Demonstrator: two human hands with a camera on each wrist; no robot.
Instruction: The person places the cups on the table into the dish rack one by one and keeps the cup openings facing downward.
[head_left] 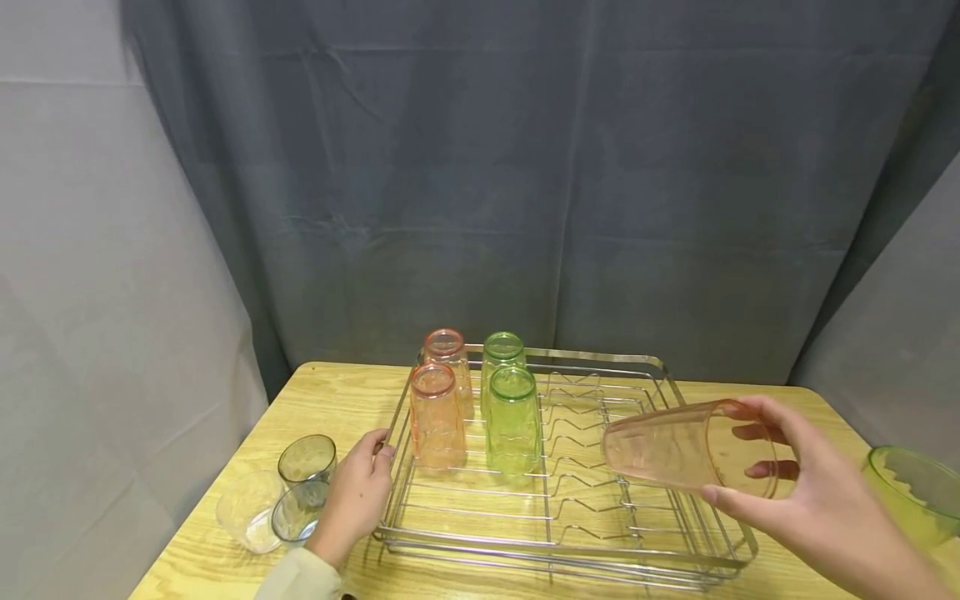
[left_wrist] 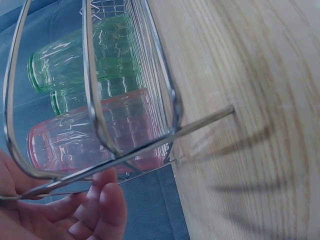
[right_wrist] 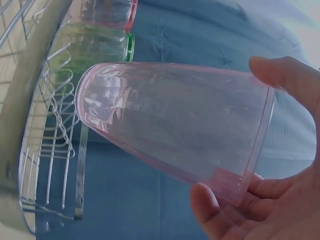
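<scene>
My right hand holds a clear pinkish-orange tumbler by its wide rim, thumb on one side and fingers on the other. The tumbler lies tilted nearly sideways above the right part of a metal wire dish rack, its base pointing left. In the right wrist view the same tumbler looks pale pink. My left hand grips the rack's left rail, and its fingertips curl at the wire. On the rack's left half, two orange tumblers and two green tumblers stand upside down.
Left of the rack on the wooden table stand a brownish glass, a bluish glass and a clear glass. A yellow-green container is at the right edge. Grey curtains hang behind and at the sides.
</scene>
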